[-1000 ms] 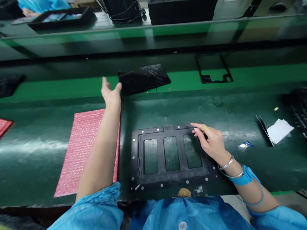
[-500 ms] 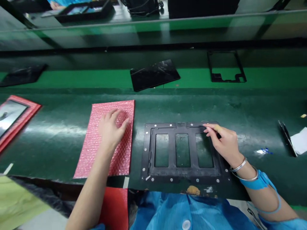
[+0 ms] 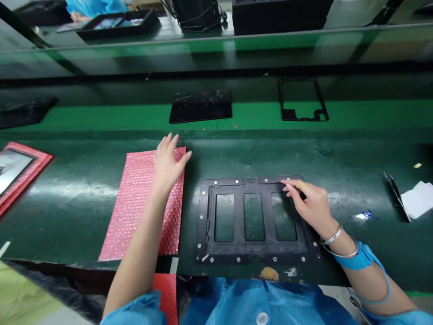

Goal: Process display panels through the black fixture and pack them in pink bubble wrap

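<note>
My left hand (image 3: 169, 164) is over the upper right corner of a pink bubble-wrap bag (image 3: 140, 192). Its fingers are apart, pointing away from me, and nothing is in them. Just beyond it, a flat glossy black panel (image 3: 201, 107) lies on the green strip. On the right, my right hand (image 3: 309, 201) is pinched at the upper right rim of a dark fixture frame (image 3: 238, 216) with three rectangular windows and several round silver spots. Whether those fingertips grip the rim or hold something small cannot be seen.
A black open frame (image 3: 321, 97) lies at the back right, and another dark panel (image 3: 25, 113) at the back left. A red-bordered screen (image 3: 15, 164) sits far left. Tweezers (image 3: 396, 197) and a white piece (image 3: 418, 200) lie far right. A rail (image 3: 203, 45) crosses behind.
My left hand has moved forward and slightly right, from the middle of the bag to its upper corner. My right hand stays at the same part of the rim. The view has shifted slightly.
</note>
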Demonstrator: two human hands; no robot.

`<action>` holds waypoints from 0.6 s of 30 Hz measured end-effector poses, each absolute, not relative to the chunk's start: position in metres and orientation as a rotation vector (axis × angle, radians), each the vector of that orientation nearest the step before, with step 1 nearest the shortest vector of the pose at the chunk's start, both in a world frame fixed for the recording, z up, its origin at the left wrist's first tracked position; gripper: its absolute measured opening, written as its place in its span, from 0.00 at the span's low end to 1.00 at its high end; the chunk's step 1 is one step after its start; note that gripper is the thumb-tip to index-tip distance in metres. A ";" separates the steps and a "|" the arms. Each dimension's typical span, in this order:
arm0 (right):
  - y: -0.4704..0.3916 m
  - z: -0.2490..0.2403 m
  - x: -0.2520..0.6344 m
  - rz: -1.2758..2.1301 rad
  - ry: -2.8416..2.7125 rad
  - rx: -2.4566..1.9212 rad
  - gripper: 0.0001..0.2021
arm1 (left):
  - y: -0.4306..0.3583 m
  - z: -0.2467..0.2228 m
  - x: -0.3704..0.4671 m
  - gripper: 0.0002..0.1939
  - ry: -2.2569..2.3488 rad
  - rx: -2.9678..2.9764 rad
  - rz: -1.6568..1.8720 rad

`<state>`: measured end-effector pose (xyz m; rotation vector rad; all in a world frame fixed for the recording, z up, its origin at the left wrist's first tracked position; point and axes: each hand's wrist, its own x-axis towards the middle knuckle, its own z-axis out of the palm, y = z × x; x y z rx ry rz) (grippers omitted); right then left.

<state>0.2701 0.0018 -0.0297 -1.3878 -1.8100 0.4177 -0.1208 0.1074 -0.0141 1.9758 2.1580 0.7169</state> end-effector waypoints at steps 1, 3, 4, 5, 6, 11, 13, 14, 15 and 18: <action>0.002 -0.030 0.270 0.412 -1.814 -1.390 0.14 | 0.087 -0.016 -0.128 0.35 2.190 1.990 0.728; 0.001 -0.029 0.271 0.397 -1.829 -1.382 0.13 | 0.044 -0.020 -0.141 0.32 2.336 1.915 0.753; 0.001 -0.029 0.272 0.391 -1.838 -1.371 0.13 | 0.023 -0.023 -0.146 0.27 2.404 1.842 0.770; 0.001 -0.028 0.272 0.388 -1.847 -1.357 0.12 | 0.002 -0.025 -0.152 0.22 2.466 1.756 0.800; 0.000 -0.028 0.273 0.386 -1.853 -1.344 0.11 | -0.018 -0.026 -0.157 0.18 2.537 1.653 0.835; -0.002 -0.022 0.278 0.383 -1.881 -1.366 0.10 | -0.109 -0.034 -0.190 0.11 2.988 0.946 1.086; -0.002 -0.020 0.279 0.385 -1.886 -1.415 0.12 | -0.141 -0.045 -0.201 0.10 3.122 0.606 1.163; -0.003 -0.019 0.280 0.386 -1.882 -1.444 0.13 | -0.154 -0.054 -0.205 0.10 3.150 0.450 1.190; -0.003 -0.018 0.280 0.387 -1.877 -1.470 0.13 | -0.164 -0.065 -0.207 0.09 3.146 0.317 1.207; -0.004 -0.020 0.283 0.374 -1.867 -1.516 0.15 | -0.182 -0.107 -0.205 0.14 2.986 0.101 1.234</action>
